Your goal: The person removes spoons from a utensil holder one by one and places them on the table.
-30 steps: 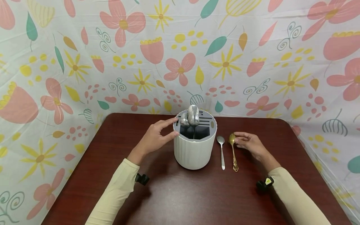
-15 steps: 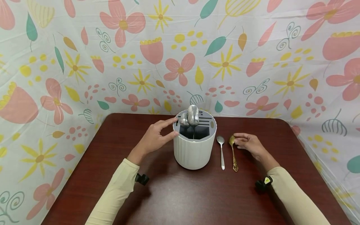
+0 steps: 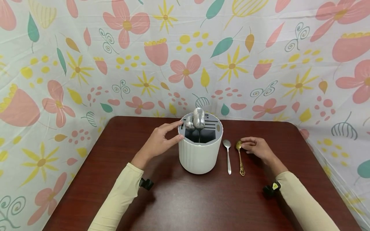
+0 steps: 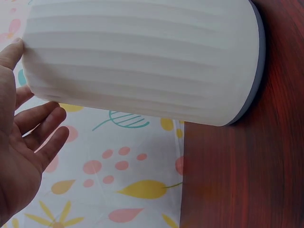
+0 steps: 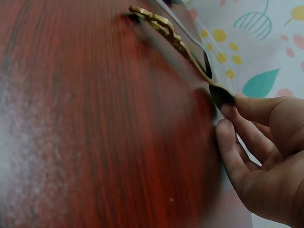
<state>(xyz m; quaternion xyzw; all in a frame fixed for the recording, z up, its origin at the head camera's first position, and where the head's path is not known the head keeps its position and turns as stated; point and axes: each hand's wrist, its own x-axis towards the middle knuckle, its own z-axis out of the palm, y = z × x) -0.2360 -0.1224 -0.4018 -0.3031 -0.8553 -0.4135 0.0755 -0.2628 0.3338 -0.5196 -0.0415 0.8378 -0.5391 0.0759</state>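
Observation:
A white ribbed utensil holder [image 3: 198, 157] with a grey slotted top stands upright on the table. Silver spoons [image 3: 198, 119] stick up out of it, bowls on top. My left hand [image 3: 157, 141] rests against its upper left rim, thumb and index finger spread and fairly straight; in the left wrist view the other fingers [image 4: 51, 137] lie loose beside the wall. My right hand [image 3: 258, 148] pinches the bowl of a gold spoon [image 3: 241, 160] between thumb and fingers. The spoon's openwork handle [image 5: 164, 26] points toward the front of the table. Left of it lies a silver spoon [image 3: 228, 157].
The dark reddish-brown table [image 3: 196, 205] reaches back to a patterned cloth [image 3: 185, 48] hung behind and at both sides. A dark open compartment [image 3: 208, 135] shows in the front of the holder's top, with narrow slots behind it.
The gold spoon's bowl has tipped and shifted slightly under my right fingers. My left hand, the holder and the silver spoon have stayed in place.

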